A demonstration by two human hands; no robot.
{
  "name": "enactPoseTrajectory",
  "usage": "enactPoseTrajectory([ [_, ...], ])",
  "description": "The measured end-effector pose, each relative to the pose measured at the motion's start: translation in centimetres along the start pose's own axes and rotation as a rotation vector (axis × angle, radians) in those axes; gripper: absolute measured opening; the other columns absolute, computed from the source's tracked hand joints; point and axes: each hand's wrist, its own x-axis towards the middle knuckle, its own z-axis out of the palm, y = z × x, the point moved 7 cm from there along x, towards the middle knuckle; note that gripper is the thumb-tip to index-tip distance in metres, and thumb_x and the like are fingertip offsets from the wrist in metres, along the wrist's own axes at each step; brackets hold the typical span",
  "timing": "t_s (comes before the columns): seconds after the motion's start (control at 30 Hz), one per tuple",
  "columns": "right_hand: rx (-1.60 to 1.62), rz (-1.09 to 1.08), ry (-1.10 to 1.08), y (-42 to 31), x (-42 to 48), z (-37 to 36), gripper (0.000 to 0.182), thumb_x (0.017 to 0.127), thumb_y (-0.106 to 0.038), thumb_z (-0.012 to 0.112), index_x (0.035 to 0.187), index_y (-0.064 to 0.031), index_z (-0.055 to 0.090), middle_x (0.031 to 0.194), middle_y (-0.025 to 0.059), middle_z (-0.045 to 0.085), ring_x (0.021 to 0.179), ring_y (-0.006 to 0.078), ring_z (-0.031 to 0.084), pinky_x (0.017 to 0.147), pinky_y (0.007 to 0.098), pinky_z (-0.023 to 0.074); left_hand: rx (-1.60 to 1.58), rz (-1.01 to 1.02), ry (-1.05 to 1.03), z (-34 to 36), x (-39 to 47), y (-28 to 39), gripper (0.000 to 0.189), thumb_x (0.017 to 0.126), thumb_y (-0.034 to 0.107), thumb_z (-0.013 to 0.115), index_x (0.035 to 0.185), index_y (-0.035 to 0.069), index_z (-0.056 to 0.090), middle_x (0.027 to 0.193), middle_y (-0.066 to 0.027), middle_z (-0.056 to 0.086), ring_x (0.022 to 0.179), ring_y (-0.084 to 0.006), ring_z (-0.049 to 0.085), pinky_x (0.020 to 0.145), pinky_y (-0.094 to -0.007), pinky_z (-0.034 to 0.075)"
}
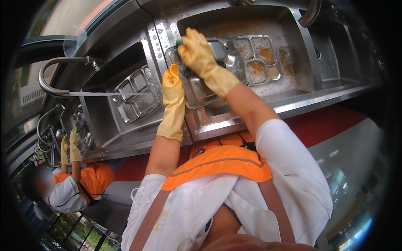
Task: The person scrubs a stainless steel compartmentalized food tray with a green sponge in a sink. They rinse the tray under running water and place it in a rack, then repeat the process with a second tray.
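Both of my hands wear yellow rubber gloves. My left hand [172,94] is closed on the left rim of a stainless-steel compartment tray [197,86], which lies tilted at the left side of the soapy sink basin [301,62]. Over this tray reaches my right hand [198,51], gripping a green scouring pad [179,43], of which only a small edge shows. My right hand and wrist cover part of the tray. Just right of it, another compartment tray [251,61] sits in foamy water with orange residue in its sections.
In the left basin [106,122], water [106,93] runs from a curved faucet [50,75] onto steel compartment trays [138,94]. A metal divider [161,40] separates the basins. At far left, a co-worker's gloved hands [74,144] are over another sink. A second spout [311,15] overhangs the right side.
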Motion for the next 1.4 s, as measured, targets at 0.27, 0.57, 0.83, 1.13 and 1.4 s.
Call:
enactPoseTrajectory([
  [0.27, 0.244, 0.009, -0.051, 4.5, -7.9, -4.1, 0.040, 0.090, -0.010, 0.067, 0.130, -0.0035, 0.065, 0.117, 0.0206, 0.065, 0.103, 0.0413, 0.058, 0.095, 0.0479, 0.0481, 0.322, -0.055, 0.067, -0.3, -0.1, -0.5, 0.041, 0.106, 0.045, 0.063, 0.112, 0.006, 0.071, 0.089, -0.0206, 0.074, 0.078, -0.0330, 0.070, 0.074, -0.0433, 0.054],
  [0.57, -0.117, 0.320, -0.118, 10.6, -0.5, -1.8, 0.051, 0.103, -0.047, 0.054, 0.120, -0.0020, 0.072, 0.131, 0.0165, 0.069, 0.127, 0.0370, 0.060, 0.108, 0.0468, 0.0450, -0.006, 0.010, -0.015, 0.8, 0.0, 1.8, 0.038, 0.111, 0.038, 0.060, 0.099, 0.003, 0.067, 0.076, 0.0063, 0.053, 0.071, -0.0053, 0.045, 0.063, -0.0264, 0.041],
  [0.83, 0.301, 0.035, 0.074, 9.8, -5.7, -3.9, 0.053, 0.098, -0.040, 0.067, 0.135, -0.0024, 0.063, 0.128, 0.0240, 0.065, 0.125, 0.0435, 0.060, 0.106, 0.0534, 0.0450, -0.074, -0.014, 0.021, 1.0, -0.1, 0.6, 0.042, 0.112, 0.040, 0.058, 0.095, 0.002, 0.065, 0.079, 0.0060, 0.056, 0.073, -0.0053, 0.046, 0.064, -0.0265, 0.042],
  [1.13, -0.112, 0.462, -0.250, 18.3, 0.0, -1.6, 0.042, 0.105, -0.037, 0.059, 0.133, -0.0077, 0.067, 0.134, 0.0198, 0.067, 0.128, 0.0401, 0.059, 0.112, 0.0476, 0.0441, -0.185, 0.014, 0.024, 0.6, 0.3, 0.0, 0.045, 0.111, 0.043, 0.060, 0.095, 0.001, 0.067, 0.075, 0.0066, 0.051, 0.070, -0.0065, 0.043, 0.061, -0.0277, 0.038],
  [1.4, -0.136, 0.370, -0.092, 14.7, -12.8, -6.8, 0.041, 0.104, -0.036, 0.055, 0.122, -0.0010, 0.067, 0.120, 0.0222, 0.065, 0.119, 0.0439, 0.058, 0.100, 0.0492, 0.0479, 0.263, -0.035, 0.020, -0.1, -0.5, 1.9, 0.053, 0.107, 0.051, 0.061, 0.105, -0.001, 0.070, 0.078, -0.0092, 0.066, 0.072, -0.0183, 0.058, 0.069, -0.0365, 0.048],
])
